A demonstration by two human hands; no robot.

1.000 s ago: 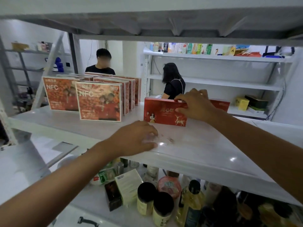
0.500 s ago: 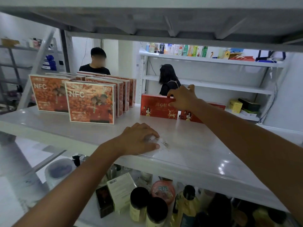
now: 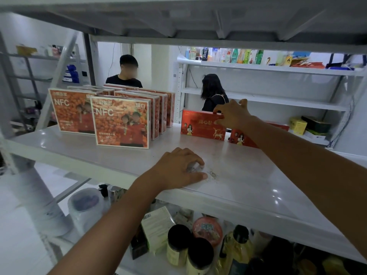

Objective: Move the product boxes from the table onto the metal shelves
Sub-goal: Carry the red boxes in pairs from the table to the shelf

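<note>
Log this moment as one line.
right hand: grips red deer-print box on white metal shelf | left hand: rests on shelf edge

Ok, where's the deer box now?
Head view, right of centre: the deer box stands upright toward the back of the shelf, right of the NFC boxes, with the right hand gripping its top right corner.

Just the one view: the head-worn camera sat close to the white metal shelf [image 3: 258, 185], just above its board, facing forward and slightly down. Its wide lens bowed the upper tier's underside [image 3: 178, 20] across the top, took in the lower tier [image 3: 131, 263] below, and reached the far shelving [image 3: 278, 101] behind.
</note>
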